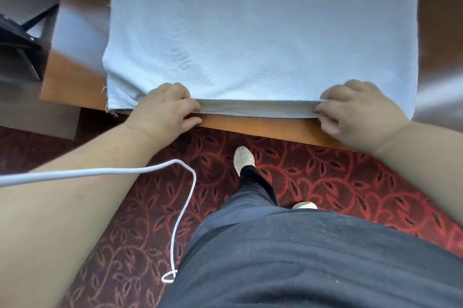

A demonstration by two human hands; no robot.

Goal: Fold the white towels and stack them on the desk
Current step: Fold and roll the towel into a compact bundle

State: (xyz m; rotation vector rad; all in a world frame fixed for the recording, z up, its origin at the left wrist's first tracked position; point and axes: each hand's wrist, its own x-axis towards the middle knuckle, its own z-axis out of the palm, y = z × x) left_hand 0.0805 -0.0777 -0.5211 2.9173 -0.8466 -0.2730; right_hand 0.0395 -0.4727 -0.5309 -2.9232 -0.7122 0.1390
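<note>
Red patterned carpet (325, 170) below; both hands' fingers (193, 107) pinch towel (263, 32) edge on wooden desk (75, 77)

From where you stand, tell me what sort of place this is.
Probably a hotel room or similar lodging: a polished wooden desk, red leaf-patterned carpet, and a plain white towel with an embossed mark being folded.

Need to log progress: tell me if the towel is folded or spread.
Spread, mostly: the towel lies flat across the desk, with both hands pinching its near edge. Layers beneath: cannot tell.
</note>
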